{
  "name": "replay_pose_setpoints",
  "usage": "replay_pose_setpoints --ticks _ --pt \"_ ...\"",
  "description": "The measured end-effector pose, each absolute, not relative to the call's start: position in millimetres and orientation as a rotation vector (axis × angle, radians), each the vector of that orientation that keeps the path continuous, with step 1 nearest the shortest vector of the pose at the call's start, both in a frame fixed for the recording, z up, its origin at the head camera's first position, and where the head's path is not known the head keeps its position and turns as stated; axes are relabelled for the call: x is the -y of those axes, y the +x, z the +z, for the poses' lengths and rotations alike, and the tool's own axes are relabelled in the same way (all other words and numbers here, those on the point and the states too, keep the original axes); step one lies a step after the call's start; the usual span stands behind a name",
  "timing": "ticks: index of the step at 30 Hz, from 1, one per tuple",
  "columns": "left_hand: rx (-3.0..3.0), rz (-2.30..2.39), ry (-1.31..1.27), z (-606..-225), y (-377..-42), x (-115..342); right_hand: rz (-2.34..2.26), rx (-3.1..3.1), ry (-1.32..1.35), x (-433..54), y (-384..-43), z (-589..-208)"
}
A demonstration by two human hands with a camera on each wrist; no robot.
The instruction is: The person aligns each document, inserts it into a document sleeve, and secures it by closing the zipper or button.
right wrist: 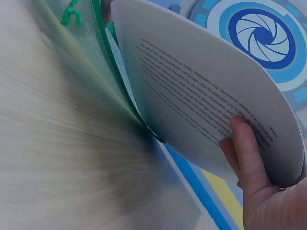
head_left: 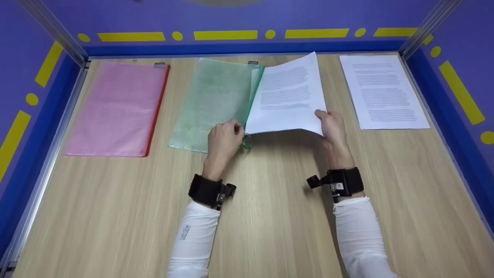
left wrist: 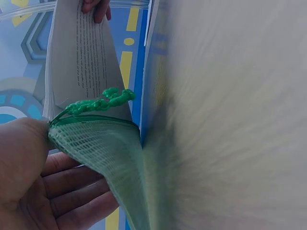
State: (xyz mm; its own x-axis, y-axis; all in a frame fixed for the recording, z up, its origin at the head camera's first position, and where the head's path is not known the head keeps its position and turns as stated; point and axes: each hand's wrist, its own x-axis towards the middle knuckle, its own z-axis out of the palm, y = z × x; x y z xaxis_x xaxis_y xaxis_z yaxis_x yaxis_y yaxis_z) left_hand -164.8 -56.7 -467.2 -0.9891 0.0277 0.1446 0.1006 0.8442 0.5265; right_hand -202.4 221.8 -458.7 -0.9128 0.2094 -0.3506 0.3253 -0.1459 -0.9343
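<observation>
Left hand (head_left: 224, 139): pinching the near corner of the green pouch (head_left: 216, 98), thumb against fingers, right beside its mouth.
Right hand (head_left: 334, 125): gripping the papers (head_left: 285, 90) by their right edge near the lower corner, thumb on top, fingers underneath.
Papers: printed sheets, bowed, the right side lifted off the table (head_left: 276, 216); the left edge meets the green pouch's mouth, though from where I stand I can't tell how deep it sits.
Green pouch: mesh, just left of the papers, its green zip (head_left: 253, 100) along the side facing them.
Tassel (left wrist: 103, 101): knotted green cord at the zip's near end, next to the left hand.
Pink pouch (head_left: 115, 108): flat at the far left, apart from both hands, a red zip (head_left: 157, 110) down its right side.
Second stack (head_left: 386, 92): printed too, flat to the right of the right hand.
Wrists: black straps (head_left: 205, 190) over bare skin, white sleeves (head_left: 195, 239) behind them.
Walls (head_left: 231, 23): blue and purple, marked with yellow bars and dots.
</observation>
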Motion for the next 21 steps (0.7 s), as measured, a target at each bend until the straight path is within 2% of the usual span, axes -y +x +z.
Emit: replay_pose_setpoints --ticks 21 --pt "2.887 -0.873 -0.077 -468 -165 55 -2.027 -2.264 0.624 -205 -196 -458"
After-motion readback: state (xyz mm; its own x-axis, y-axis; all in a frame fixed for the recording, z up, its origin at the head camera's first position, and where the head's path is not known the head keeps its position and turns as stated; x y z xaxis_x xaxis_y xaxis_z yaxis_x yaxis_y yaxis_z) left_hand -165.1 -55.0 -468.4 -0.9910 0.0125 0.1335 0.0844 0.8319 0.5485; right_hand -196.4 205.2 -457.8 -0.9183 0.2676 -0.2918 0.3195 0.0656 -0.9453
